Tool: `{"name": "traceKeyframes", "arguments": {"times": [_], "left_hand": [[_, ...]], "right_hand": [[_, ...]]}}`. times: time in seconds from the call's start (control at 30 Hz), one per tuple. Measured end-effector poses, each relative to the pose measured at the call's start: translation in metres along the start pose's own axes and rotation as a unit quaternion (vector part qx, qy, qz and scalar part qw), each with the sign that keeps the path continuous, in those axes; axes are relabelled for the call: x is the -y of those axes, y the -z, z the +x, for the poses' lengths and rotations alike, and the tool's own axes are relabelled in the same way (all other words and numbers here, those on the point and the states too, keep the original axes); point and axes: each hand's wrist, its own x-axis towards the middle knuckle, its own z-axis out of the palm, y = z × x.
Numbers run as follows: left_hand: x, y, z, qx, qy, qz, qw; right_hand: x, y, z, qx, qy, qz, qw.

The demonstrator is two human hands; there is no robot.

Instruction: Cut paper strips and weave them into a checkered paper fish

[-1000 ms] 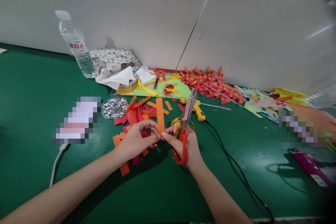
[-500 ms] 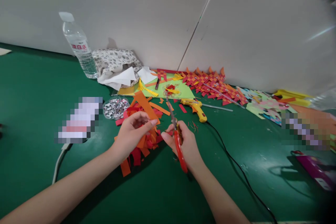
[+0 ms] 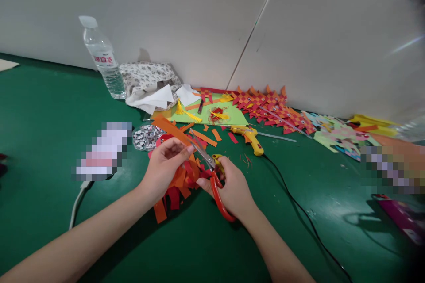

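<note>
Green table [image 3: 186, 252], messy past the near edge. Just changed: orange strip [image 3: 171, 130] out of the two-handed upright hold, now in left hand [image 3: 162, 166] only, leaning far-left; scissors [image 3: 210, 160] swung down from pointing up to lying along its near end. Probable meaning: lining up blades with the strip. Blades touching strip or just over it: can't tell. Blade gap: can't tell either.

Hands close together but not touching. Left: strip pinched between thumb and fingers, other fingers curled. Right [image 3: 237, 188]: wrapped round the scissor handles, thumb sticking out to the left, no contact with the strip.

Under and between both: loose pile of red and orange strips [image 3: 191, 172]. Off right: purple box [image 3: 396, 214], cut by shadow. Left, farther: pixelated phone [image 3: 102, 150], then bag of plastic eyes [image 3: 146, 137] beside the pile. Right of pile: yellow glue gun [image 3: 250, 137], black cord [image 3: 295, 205] trailing near-right.

Far: light green sheet [image 3: 237, 117] with yellow tassels [image 3: 189, 114], woven red-orange fish [image 3: 262, 101] heaped to the right, tissue pack [image 3: 148, 75] and water bottle [image 3: 106, 64] left, against grey wall [image 3: 166, 9].
</note>
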Motion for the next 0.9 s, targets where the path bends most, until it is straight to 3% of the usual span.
{"name": "traceKeyframes", "arguments": {"times": [0.9], "left_hand": [[0.0051, 0.0017, 0.0012, -0.003, 0.005, -0.017, 1.0]], "right_hand": [[0.0013, 0.001, 0.0002, -0.022, 0.011, 0.002, 1.0]]}}
